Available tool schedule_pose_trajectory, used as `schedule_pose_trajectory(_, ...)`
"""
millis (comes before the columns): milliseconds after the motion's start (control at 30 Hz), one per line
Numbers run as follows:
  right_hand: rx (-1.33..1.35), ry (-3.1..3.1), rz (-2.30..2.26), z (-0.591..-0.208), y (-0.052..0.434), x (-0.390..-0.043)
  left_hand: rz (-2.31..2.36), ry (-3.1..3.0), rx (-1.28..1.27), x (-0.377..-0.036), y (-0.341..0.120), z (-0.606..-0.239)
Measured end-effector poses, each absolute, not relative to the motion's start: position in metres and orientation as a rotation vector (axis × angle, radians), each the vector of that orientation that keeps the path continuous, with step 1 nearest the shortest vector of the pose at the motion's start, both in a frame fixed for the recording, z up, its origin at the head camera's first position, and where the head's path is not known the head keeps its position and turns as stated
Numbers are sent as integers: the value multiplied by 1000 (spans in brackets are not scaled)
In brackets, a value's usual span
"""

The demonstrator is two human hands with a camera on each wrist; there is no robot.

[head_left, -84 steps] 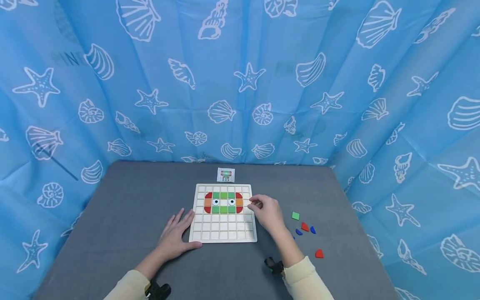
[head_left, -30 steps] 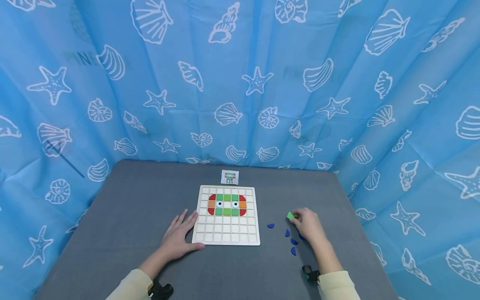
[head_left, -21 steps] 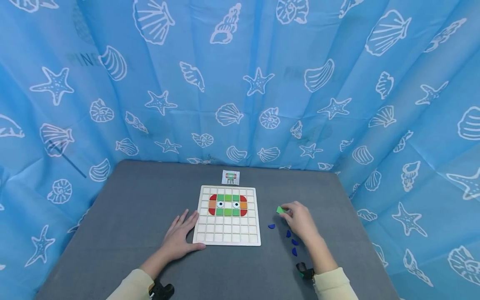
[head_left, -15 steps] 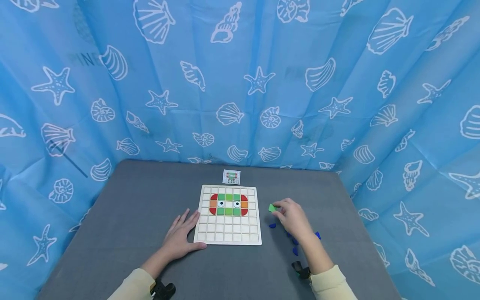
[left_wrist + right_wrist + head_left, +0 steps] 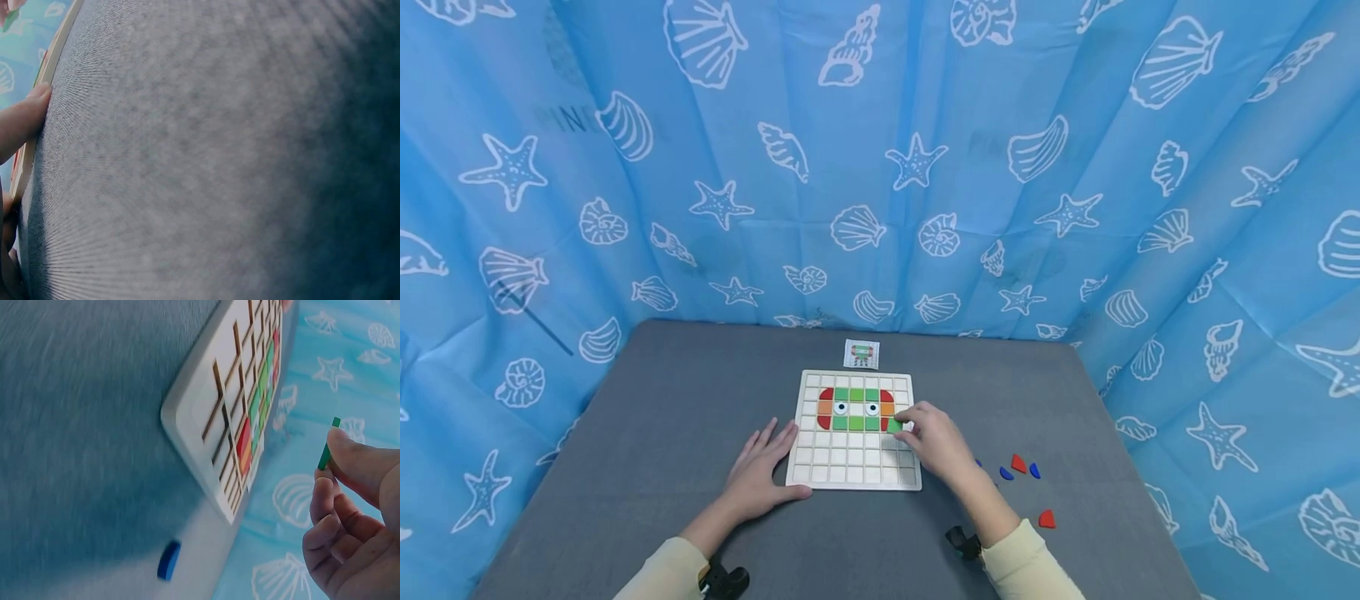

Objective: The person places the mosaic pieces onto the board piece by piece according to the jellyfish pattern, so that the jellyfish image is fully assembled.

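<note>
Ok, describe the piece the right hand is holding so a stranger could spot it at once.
Start at the white grid board in the middle of the grey table. At its right edge the right hand pinches a small green square tile by its edges. It alone is held above the board; the other green tiles sit in the grid.

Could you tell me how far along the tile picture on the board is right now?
Done: a red, green and orange face with two eyes fills the grid board's upper rows. In hand: the right hand pinches a green tile over the board. Left: the lower rows and loose red and blue pieces.
</note>
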State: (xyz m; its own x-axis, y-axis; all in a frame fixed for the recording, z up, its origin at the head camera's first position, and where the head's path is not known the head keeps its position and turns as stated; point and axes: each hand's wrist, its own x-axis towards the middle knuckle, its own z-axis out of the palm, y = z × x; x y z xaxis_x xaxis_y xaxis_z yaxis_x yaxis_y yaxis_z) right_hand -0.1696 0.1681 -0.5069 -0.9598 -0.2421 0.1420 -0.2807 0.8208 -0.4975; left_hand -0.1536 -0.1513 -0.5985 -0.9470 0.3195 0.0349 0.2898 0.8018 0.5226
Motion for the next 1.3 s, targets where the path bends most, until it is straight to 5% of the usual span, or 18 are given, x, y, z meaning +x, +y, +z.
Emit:
schedule_pose_trajectory(600,567,-3046,695,-531,114,-186,774,2899,485,-154,-154,-597)
schedule_pose_trajectory(1300,533,-3063,742,-534,118,-187,764,2894,471,-155,-151,-596)
